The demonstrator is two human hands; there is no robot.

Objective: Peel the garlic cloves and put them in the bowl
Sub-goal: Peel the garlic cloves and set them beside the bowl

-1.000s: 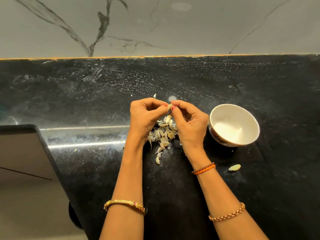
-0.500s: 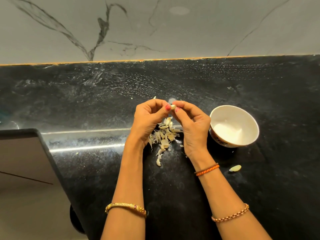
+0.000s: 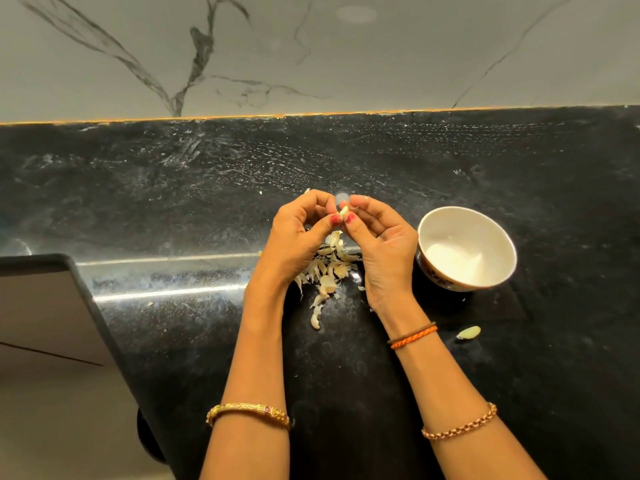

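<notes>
Garlic clove pinched between thumb tips of left hand and right hand, both curled round it above peel pile. Long axis roughly upright, tilted slightly. Bowl just beside right hand, on its outer side; right hand nearer. Transfer probably rightward.

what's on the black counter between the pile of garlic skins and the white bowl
In the head view, the right hand sits between the pale pile of garlic skins and the white bowl, with bare black counter showing underneath.
</notes>
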